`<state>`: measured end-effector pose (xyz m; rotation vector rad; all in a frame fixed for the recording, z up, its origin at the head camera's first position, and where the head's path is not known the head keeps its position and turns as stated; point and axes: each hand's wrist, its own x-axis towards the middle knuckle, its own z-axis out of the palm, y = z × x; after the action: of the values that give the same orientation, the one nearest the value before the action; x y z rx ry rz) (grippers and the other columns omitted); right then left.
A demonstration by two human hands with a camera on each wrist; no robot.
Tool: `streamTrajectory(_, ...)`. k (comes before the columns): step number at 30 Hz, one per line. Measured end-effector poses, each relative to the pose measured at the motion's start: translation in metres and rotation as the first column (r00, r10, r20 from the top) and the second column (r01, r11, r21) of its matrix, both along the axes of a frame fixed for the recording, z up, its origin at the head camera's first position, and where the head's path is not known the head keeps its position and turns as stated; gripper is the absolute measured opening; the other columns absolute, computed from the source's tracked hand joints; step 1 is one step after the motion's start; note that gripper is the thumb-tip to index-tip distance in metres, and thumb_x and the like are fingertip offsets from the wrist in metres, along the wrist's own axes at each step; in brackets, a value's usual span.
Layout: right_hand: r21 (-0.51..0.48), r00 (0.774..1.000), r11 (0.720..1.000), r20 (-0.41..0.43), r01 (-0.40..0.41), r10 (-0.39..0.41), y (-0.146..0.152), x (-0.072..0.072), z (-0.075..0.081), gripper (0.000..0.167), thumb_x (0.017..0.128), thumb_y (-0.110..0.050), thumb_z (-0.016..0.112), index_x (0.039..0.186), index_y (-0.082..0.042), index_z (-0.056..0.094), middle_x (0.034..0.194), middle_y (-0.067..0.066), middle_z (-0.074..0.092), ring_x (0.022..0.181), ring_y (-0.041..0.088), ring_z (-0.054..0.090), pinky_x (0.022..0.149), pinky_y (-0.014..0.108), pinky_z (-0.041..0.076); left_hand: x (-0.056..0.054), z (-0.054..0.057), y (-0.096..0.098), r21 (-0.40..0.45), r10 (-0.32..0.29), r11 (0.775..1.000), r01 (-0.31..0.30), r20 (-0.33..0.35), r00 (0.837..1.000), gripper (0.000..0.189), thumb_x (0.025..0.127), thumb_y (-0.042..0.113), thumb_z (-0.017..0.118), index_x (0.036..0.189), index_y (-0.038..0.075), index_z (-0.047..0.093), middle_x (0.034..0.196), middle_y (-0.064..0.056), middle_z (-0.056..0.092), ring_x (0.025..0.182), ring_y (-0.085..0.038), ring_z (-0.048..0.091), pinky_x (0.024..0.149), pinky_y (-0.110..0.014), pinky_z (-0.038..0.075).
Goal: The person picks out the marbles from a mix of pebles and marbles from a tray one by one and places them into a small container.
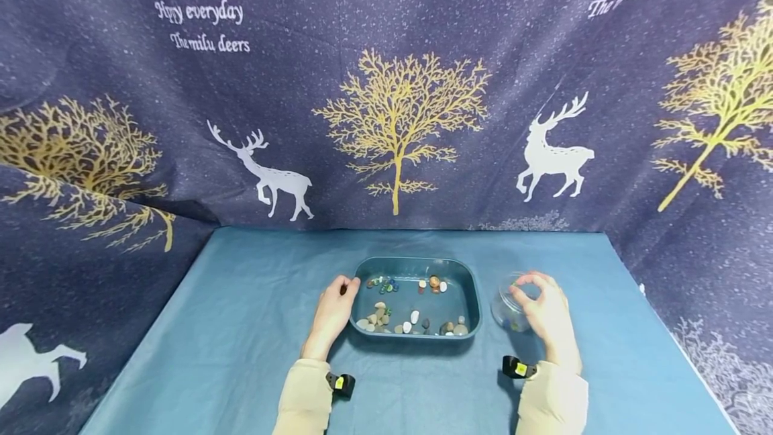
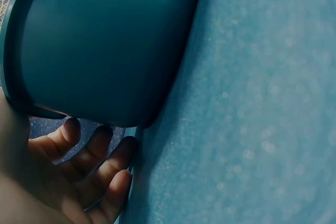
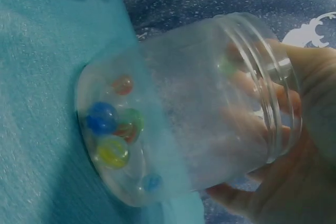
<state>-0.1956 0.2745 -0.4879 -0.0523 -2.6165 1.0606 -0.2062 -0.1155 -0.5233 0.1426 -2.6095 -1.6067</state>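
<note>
My left hand (image 1: 326, 314) holds the left end of the dark teal tray (image 1: 417, 260), thumb at the rim; in the left wrist view its other fingers (image 2: 113, 163) bend loosely beside the tray wall. To the tray's right stands a clear jar (image 1: 502, 314) with a threaded neck and no lid. My right hand (image 1: 552, 317) is over the jar's mouth, pinching a small green marble (image 3: 227, 66), seen blurred through the plastic. Several marbles lie on the jar's bottom, among them a blue marble (image 3: 102, 118) and a yellow marble (image 3: 113, 152).
Inside the tray, small glass marbles (image 1: 389, 285) sit at the back left, brown and white pieces (image 1: 435, 282) at the back right. Pebbles (image 1: 379, 315) lie along its front side. Blue cloth (image 1: 260, 314) covers the table; a patterned curtain (image 1: 362, 19) hangs behind.
</note>
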Motion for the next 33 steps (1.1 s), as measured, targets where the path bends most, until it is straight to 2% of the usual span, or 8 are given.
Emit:
streamTrajectory(4,-0.019,0.997,1.0,0.074,0.009,-0.008,0.0,0.0,-0.001,0.017,0.091,-0.021,0.069,0.097,-0.005,0.067,0.128,0.022,0.055,0.118,0.041,0.051,0.097,0.054,0.037,0.0,0.001,0.001,-0.001,-0.001,1.0,0.001,0.005,1.0,0.034,0.103,0.042,0.049,0.09,0.011,0.056,0.074,-0.005,0.047,0.061,-0.023,0.043,0.06,-0.035,0.036)
streamTrajectory(10,-0.031,0.985,0.999,0.173,0.019,-0.014,0.002,0.001,0.002,0.023,0.093,-0.022,0.067,0.106,-0.003,0.067,0.132,0.026,0.052,0.118,0.043,0.05,0.098,0.055,0.037,0.0,0.0,0.001,0.0,0.001,1.0,-0.001,0.004,1.0,0.033,0.103,0.042,0.049,0.088,0.013,0.055,0.073,-0.005,0.047,0.061,-0.023,0.043,0.06,-0.035,0.036)
streamTrajectory(13,-0.025,0.98,1.0,0.201,0.012,-0.007,0.003,0.002,0.002,0.029,0.094,-0.025,0.065,0.112,-0.003,0.066,0.134,0.028,0.05,0.119,0.044,0.049,0.097,0.057,0.037,0.0,-0.001,0.001,-0.008,0.001,1.0,-0.001,0.002,1.0,0.034,0.102,0.043,0.049,0.088,0.013,0.056,0.074,-0.005,0.047,0.062,-0.023,0.044,0.061,-0.035,0.036)
streamTrajectory(17,-0.015,0.98,1.0,0.197,0.0,0.003,0.005,0.005,0.003,0.032,0.096,-0.028,0.062,0.116,-0.003,0.064,0.135,0.029,0.048,0.121,0.046,0.047,0.098,0.058,0.036,0.0,-0.001,0.001,-0.013,0.004,1.0,-0.004,0.006,1.0,0.034,0.102,0.043,0.049,0.088,0.013,0.056,0.074,-0.004,0.047,0.063,-0.022,0.044,0.061,-0.035,0.036)
streamTrajectory(21,0.005,0.992,1.0,0.122,0.018,-0.019,0.006,0.008,0.01,0.031,0.097,-0.025,0.061,0.116,-0.001,0.064,0.133,0.03,0.048,0.123,0.049,0.044,0.1,0.059,0.032,0.0,0.0,0.002,-0.01,0.003,1.0,-0.003,0.004,1.0,0.034,0.102,0.044,0.049,0.087,0.014,0.055,0.074,-0.005,0.046,0.063,-0.022,0.044,0.062,-0.035,0.036)
streamTrajectory(24,-0.008,0.998,0.998,-0.008,0.067,-0.067,0.003,0.01,0.019,0.024,0.096,-0.02,0.063,0.111,-0.002,0.066,0.128,0.026,0.053,0.121,0.045,0.047,0.097,0.056,0.036,0.0,0.001,0.002,-0.002,0.0,1.0,0.0,0.002,1.0,0.035,0.102,0.044,0.049,0.087,0.013,0.055,0.073,-0.005,0.045,0.061,-0.022,0.043,0.061,-0.035,0.035)
streamTrajectory(27,-0.052,0.987,0.994,-0.127,0.093,-0.099,-0.004,0.011,0.029,0.017,0.094,-0.015,0.064,0.106,-0.003,0.067,0.123,0.02,0.058,0.118,0.038,0.052,0.093,0.051,0.041,0.0,0.002,0.001,0.003,-0.002,1.0,0.002,0.007,1.0,0.036,0.102,0.046,0.048,0.088,0.013,0.054,0.073,-0.006,0.045,0.061,-0.023,0.042,0.06,-0.035,0.035)
streamTrajectory(33,-0.078,0.978,0.996,-0.203,0.036,-0.051,-0.029,0.007,0.041,0.015,0.096,-0.015,0.063,0.105,-0.005,0.07,0.111,0.011,0.066,0.106,0.026,0.06,0.086,0.043,0.047,0.0,0.002,0.0,-0.005,0.0,1.0,0.0,0.016,1.0,0.037,0.102,0.047,0.048,0.088,0.013,0.055,0.075,-0.005,0.047,0.064,-0.023,0.044,0.062,-0.035,0.036)
